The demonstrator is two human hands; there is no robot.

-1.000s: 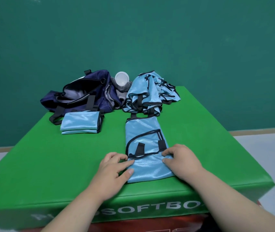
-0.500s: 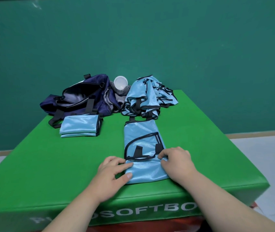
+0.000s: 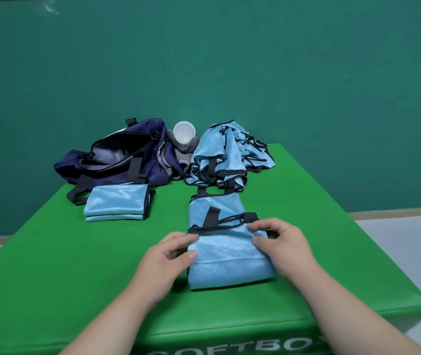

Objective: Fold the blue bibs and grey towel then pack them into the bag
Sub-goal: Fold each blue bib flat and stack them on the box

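The blue bib (image 3: 227,257) in hand lies on the near middle of the green soft box (image 3: 50,278), its near part doubled over toward the far side. The left hand (image 3: 168,262) pinches the fold's left edge, thumb on top, while the right hand (image 3: 286,252) curls its fingers round the right edge. The fabric looks thin, light, limp and shiny, so it probably slips and springs open; gripping the black-trimmed edges near the corners should keep the layers aligned. The folded bibs (image 3: 117,201) lie far left, just in front of the open navy bag (image 3: 117,155). The unfolded pile (image 3: 227,155) sits beyond, with the grey towel (image 3: 183,149) between bag and pile.
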